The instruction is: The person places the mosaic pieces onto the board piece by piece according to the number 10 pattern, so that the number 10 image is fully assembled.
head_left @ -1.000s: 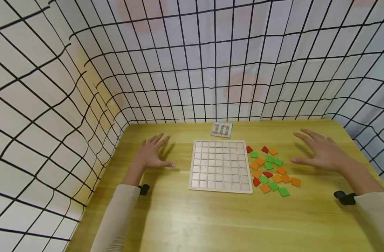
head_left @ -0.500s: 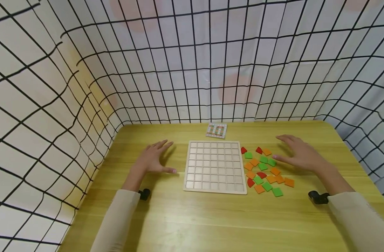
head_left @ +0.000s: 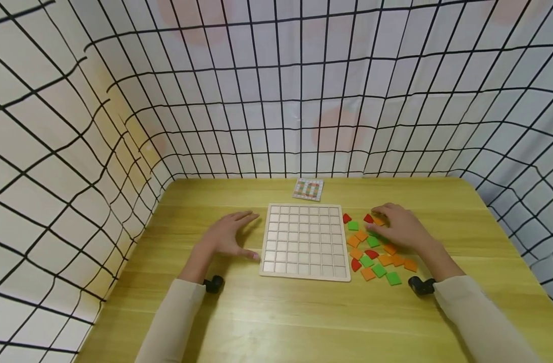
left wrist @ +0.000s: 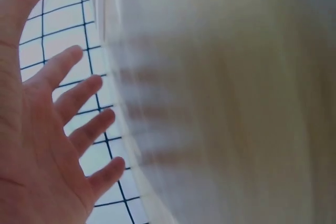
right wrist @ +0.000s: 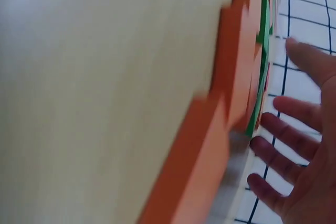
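A pale square board (head_left: 303,242) with a grid of shallow square cells lies flat on the table. Just off its left edge is my left hand (head_left: 226,236), fingers spread and holding nothing; the left wrist view shows its bare palm (left wrist: 42,140). To the right of the board, my right hand (head_left: 402,228) is over the back of a scatter of flat pieces, thumb and fingers apart. Among them are a green square tile (head_left: 393,278), an orange square tile (head_left: 368,274) and a red fan-shaped piece (head_left: 355,264). The hand partly covers some pieces; whether fingertips touch any I cannot tell.
Behind the board lies a small card (head_left: 308,189) printed with a coloured grid pattern. The wooden table (head_left: 276,322) ends at the back against a white curtain (head_left: 267,101) with black grid lines, which also rises at both sides.
My right hand has moved left, from beside the loose pieces to over them. My left hand has come closer to the board's left edge. The view has shifted slightly; board and card lie as before.
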The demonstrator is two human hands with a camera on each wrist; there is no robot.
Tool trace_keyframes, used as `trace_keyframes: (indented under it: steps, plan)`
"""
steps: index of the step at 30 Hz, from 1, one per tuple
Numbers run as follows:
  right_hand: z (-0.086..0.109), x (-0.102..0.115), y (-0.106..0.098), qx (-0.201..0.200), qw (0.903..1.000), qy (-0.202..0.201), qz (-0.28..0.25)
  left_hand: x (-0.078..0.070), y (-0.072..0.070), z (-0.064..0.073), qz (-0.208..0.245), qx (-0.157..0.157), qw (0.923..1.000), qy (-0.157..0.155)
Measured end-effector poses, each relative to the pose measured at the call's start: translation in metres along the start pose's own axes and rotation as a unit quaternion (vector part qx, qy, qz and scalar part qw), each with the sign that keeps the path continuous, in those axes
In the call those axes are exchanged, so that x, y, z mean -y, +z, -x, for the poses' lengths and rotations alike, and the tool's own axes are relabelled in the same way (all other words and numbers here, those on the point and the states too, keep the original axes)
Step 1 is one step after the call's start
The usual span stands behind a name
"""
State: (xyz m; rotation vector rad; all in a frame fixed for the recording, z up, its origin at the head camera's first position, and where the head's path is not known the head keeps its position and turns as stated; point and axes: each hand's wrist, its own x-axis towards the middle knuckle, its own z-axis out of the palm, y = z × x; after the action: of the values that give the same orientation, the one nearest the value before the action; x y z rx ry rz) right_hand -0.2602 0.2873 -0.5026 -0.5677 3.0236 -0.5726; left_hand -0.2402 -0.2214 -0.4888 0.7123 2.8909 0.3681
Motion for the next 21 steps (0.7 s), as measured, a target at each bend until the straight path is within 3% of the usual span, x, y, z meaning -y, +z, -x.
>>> trace_keyframes:
  steps: [12,21]
  plan:
    - [-0.002,0.008,0.005,-0.029,0.9990,0.023,-0.023,-0.015,0.008,-0.002,0.006,0.016,0.9995,0.026]
    - [-0.009,0.011,0.010,-0.048,0.9971,0.028,-0.053,-0.015,0.009,0.004,0.001,0.029,0.9996,0.006]
